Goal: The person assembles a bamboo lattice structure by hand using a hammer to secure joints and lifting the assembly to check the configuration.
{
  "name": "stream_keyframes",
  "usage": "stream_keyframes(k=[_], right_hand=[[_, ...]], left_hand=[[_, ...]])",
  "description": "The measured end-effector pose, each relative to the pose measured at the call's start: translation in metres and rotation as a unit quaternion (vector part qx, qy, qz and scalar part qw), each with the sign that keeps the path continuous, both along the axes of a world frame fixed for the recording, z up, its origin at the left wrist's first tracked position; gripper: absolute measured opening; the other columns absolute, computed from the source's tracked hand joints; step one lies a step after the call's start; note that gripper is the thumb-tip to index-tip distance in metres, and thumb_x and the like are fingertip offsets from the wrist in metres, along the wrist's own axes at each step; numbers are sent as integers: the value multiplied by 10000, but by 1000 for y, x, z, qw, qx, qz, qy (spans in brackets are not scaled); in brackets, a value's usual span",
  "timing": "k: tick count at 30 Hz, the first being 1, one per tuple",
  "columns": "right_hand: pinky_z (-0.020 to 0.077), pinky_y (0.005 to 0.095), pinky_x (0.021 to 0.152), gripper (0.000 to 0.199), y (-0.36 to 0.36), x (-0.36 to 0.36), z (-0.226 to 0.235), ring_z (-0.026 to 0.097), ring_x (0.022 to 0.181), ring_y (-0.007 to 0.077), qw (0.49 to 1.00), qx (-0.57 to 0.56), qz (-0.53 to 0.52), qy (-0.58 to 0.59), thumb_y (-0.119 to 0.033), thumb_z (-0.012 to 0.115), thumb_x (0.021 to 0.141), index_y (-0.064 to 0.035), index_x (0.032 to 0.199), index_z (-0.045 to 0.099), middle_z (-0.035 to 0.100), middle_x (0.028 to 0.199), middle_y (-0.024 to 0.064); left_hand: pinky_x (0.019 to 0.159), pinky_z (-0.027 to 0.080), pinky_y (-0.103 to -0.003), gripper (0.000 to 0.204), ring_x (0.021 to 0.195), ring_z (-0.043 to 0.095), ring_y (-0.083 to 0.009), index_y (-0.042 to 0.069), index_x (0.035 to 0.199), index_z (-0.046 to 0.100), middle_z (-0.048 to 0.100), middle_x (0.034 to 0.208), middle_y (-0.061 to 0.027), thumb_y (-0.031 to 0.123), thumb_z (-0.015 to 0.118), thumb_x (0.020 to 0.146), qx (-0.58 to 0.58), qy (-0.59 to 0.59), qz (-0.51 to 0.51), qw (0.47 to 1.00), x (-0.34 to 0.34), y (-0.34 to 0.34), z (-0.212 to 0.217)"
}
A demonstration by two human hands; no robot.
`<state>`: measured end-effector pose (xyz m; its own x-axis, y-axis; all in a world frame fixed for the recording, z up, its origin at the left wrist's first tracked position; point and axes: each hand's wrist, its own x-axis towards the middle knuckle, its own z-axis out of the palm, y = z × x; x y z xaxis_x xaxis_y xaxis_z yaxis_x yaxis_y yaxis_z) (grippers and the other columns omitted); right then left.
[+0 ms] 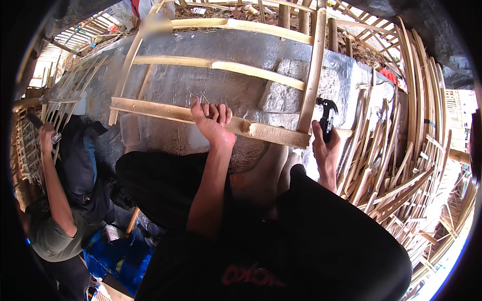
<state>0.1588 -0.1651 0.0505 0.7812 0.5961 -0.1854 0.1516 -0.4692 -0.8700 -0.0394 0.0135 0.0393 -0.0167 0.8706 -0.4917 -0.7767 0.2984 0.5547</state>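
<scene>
Frame: wooden, ladder-like [281, 133]; in front of the person, slanting across the view above the knees; near rail held in the left hand.
Near rail: wide flat strip [155, 108], closest to the person, fixed across the two posts.
Right post: long strip [315, 65], meets the near rail at its right end.
Other rails: middle rail [251, 73] and far rail [241, 28], paler, also post to post.
Left hand: [215, 123] on the near rail, around its middle; grip pinching the rail, thumb and fingers curled over it.
Right hand: [327, 150] just right of the frame's near corner; grip wrapped around the hammer handle.
Hammer: black claw head [328, 106] up, beside the right post; contact with the post can't be told.
Block: pale, rough [283, 95], seen through the frame at its right side.
Floor: grey shiny sheet [226, 47].
Strips: many, leaning and piled [419, 100] at right.
Co-worker: at left, hand [47, 138] holding a dark tool [34, 120].
Blue plastic: lower left [120, 261].
</scene>
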Motion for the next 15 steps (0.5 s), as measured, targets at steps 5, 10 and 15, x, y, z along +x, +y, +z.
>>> stream_keyframes(k=[5, 10, 15], right_hand=[[291, 235, 454, 420, 2, -1, 8, 385, 513, 44, 998, -38, 4, -45, -467, 629, 971, -55, 912, 576, 461, 627, -45], [425, 356, 572, 472, 1, 4, 36, 501, 609, 170, 989, -131, 11, -73, -442, 601, 988, 29, 971, 621, 601, 678, 120], [375, 292, 500, 432, 25, -7, 112, 430, 533, 94, 990, -79, 3, -119, -431, 561, 1013, -5, 970, 616, 538, 626, 20]], left_hand=[[427, 225, -264, 453, 404, 206, -92, 195, 651, 275, 197, 533, 47, 397, 531, 965, 1, 10, 3, 1000, -3, 1, -3], [439, 223, -269, 456, 412, 206, -99, 196, 649, 262, 183, 551, 47, 383, 545, 954, -30, 18, 8, 999, 9, 0, 10], [450, 221, -274, 443, 430, 188, -98, 190, 664, 266, 172, 567, 43, 377, 556, 942, -3, 29, 13, 999, -11, 1, 5]])
